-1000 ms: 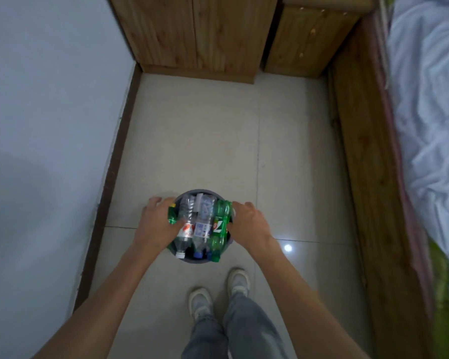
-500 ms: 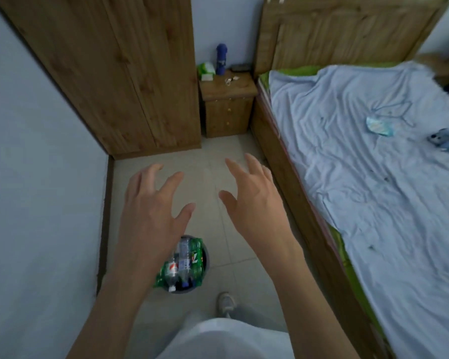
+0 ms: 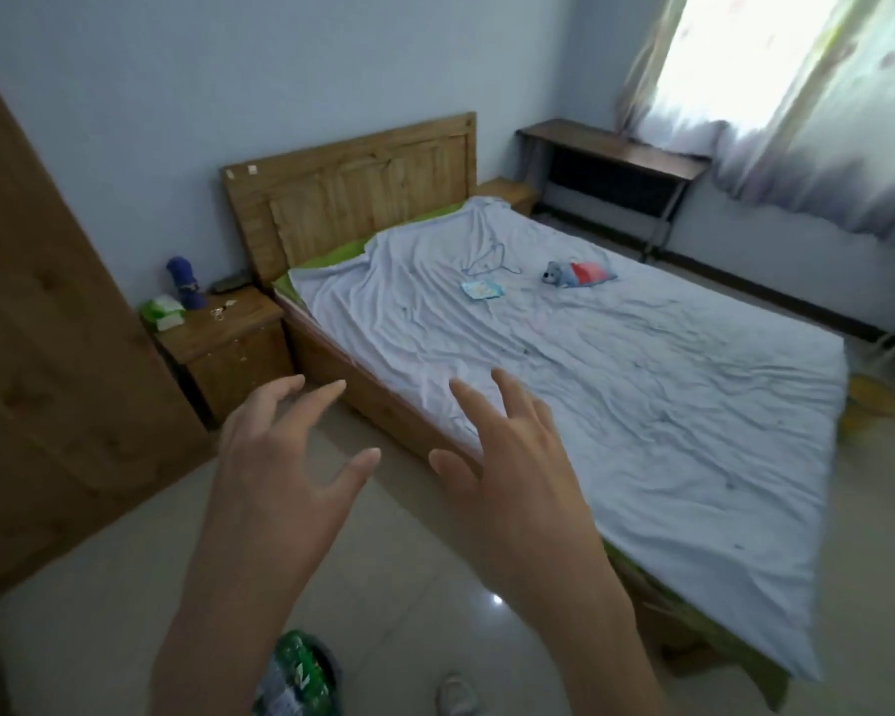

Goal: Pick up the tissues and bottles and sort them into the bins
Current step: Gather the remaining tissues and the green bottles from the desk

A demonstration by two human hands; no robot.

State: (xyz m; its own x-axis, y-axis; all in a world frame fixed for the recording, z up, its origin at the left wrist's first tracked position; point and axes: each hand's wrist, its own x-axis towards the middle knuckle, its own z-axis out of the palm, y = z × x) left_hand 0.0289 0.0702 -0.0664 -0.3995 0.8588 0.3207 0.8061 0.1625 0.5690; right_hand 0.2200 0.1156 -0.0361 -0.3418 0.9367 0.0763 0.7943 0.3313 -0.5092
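My left hand (image 3: 285, 472) and my right hand (image 3: 518, 478) are raised in front of me, fingers spread, both holding nothing. Far below them at the bottom edge stands a grey bin (image 3: 334, 669) stuffed with green and clear plastic bottles (image 3: 293, 674), partly hidden by my left forearm. A small tissue pack (image 3: 482, 290) lies on the bed sheet. A green tissue pack (image 3: 164, 312) and a blue bottle (image 3: 184, 282) stand on the nightstand (image 3: 228, 348).
A wooden bed (image 3: 590, 385) with a rumpled pale sheet fills the right side. A stuffed toy (image 3: 577, 273) and a wire hanger lie on it. A wooden wardrobe (image 3: 47, 385) stands left, a desk (image 3: 616, 162) under the curtained window.
My hands left the bottle-filled bin and rose with fingers spread. The view swung up from the floor to the bed and window.
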